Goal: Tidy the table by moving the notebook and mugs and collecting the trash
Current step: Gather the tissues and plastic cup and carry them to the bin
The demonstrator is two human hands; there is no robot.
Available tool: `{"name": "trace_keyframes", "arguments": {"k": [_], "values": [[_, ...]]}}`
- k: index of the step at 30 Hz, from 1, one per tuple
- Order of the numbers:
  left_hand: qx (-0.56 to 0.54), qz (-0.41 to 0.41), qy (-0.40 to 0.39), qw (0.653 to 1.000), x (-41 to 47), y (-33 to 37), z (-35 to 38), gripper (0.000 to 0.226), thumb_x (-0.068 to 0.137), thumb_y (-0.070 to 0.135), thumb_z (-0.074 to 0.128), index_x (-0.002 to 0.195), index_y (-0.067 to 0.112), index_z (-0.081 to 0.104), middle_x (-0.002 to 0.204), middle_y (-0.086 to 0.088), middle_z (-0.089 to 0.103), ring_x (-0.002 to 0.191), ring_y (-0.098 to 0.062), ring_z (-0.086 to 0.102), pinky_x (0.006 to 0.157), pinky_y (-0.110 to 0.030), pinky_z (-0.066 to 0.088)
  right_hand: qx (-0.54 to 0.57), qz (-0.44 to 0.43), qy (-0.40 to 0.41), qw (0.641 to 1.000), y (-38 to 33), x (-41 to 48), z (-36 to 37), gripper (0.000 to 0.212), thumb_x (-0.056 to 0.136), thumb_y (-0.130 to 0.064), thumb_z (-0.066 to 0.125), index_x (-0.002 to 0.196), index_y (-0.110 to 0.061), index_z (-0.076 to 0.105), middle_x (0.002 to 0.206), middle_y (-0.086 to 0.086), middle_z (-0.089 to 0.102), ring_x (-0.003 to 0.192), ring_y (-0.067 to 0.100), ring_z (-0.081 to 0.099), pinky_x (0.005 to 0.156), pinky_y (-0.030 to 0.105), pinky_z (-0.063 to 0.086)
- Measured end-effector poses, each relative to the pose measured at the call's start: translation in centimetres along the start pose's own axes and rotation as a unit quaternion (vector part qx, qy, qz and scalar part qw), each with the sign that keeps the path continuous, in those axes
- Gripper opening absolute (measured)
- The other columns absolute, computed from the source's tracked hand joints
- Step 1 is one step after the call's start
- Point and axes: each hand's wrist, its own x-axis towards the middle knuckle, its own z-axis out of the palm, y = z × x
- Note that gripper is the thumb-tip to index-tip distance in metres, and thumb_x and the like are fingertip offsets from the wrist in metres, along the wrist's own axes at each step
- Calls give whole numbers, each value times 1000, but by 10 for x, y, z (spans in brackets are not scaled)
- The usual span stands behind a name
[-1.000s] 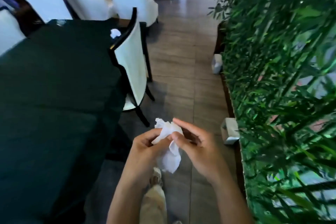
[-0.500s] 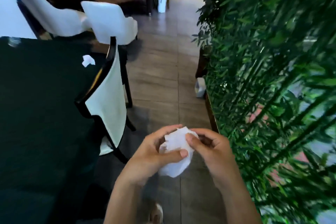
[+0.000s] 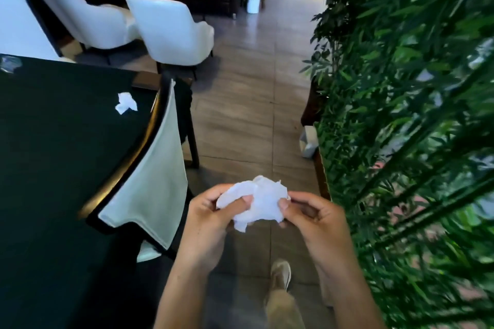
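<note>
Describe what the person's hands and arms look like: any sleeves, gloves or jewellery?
The left hand and right hand are both bare: no gloves, rings or watch show. Both forearms are uncovered down to the frame's bottom edge, so no sleeve is visible.

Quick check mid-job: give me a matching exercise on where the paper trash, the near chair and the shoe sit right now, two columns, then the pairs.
Things:
1. crumpled tissue wad
2. small crumpled paper
3. black-framed chair
4. shoe

Places:
A. on the tiled floor, below the hands
B. lying on the dark green table
C. pinched between left hand and right hand
D. pushed against the table's right edge

Pairs: 1-C, 2-B, 3-D, 4-A
</note>
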Motion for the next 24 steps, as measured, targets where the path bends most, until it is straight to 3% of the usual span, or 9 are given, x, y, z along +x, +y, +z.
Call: {"name": "trace_keyframes", "arguments": {"k": [5, 8, 10, 13, 16, 19, 22, 24], "values": [[-20, -6, 50, 999, 77, 3, 12, 30, 57, 24, 85, 83, 9, 81, 75, -10, 73, 61, -19, 67, 49, -26, 52, 13, 16, -24, 1000, -6, 88, 3, 11, 86, 0, 77, 96, -5, 78, 76, 10, 80, 61, 12, 72, 58, 19, 56], [-14, 14, 62, 998, 128, 10, 32, 21, 65, 16, 84, 83, 8, 80, 76, -12, 73, 63, -20, 68, 50, -26, 53, -4, 0, -41, 999, -17, 151, 5, 9, 87, 0, 76, 94, -5, 78, 75, 8, 80, 60, 11, 72, 58, 19, 56], [-16, 21, 74, 997, 163, 15, 49, 12, 73, 10, 77, 84, 7, 80, 77, -12, 75, 64, -20, 69, 52, -26, 55, -57, -41, -31, 997, -24, 196, 5, 14, 87, -1, 76, 86, -15, 78, 70, -1, 79, 59, 6, 71, 59, 17, 55], [-12, 22, 102, 994, 207, 23, 74, 19, 84, 8, 77, 101, -2, 77, 92, -22, 77, 82, -29, 73, 65, -32, 62, -203, -141, 31, 968, -33, 251, 9, 15, 84, -7, 78, 84, -21, 80, 66, -14, 76, 64, -7, 69, 62, 12, 53], [0, 31, 122, 992, 244, 29, 96, 21, 96, 11, 67, 110, -2, 77, 107, -33, 75, 93, -34, 71, 80, -41, 58, -257, -169, 79, 948, -41, 294, 16, 11, 83, -11, 78, 90, -19, 83, 76, -4, 81, 66, 4, 71, 65, 24, 54], [30, 41, 145, 988, 271, 33, 111, 19, 98, 15, 65, 101, 9, 82, 96, -16, 82, 89, -24, 76, 85, -40, 59, -256, -178, 53, 949, -43, 328, 22, 12, 85, -12, 77, 93, -19, 82, 79, -4, 81, 69, 10, 73, 67, 25, 56], [34, 58, 191, 979, 298, 37, 115, 24, 98, 25, 63, 103, 11, 83, 102, -12, 83, 98, -26, 78, 95, -47, 58, -239, -164, 32, 956, -40, 360, 28, 12, 84, -13, 78, 94, -19, 82, 74, -15, 76, 70, 5, 73, 65, 17, 55], [-14, 48, 212, 976, 318, 42, 109, 33, 103, 28, 54, 108, 9, 81, 110, -11, 82, 108, -26, 77, 103, -49, 55, -245, -165, 19, 955, -36, 381, 33, 13, 84, -13, 78, 94, -19, 81, 75, -15, 76, 68, 3, 73, 66, 21, 59]]}}
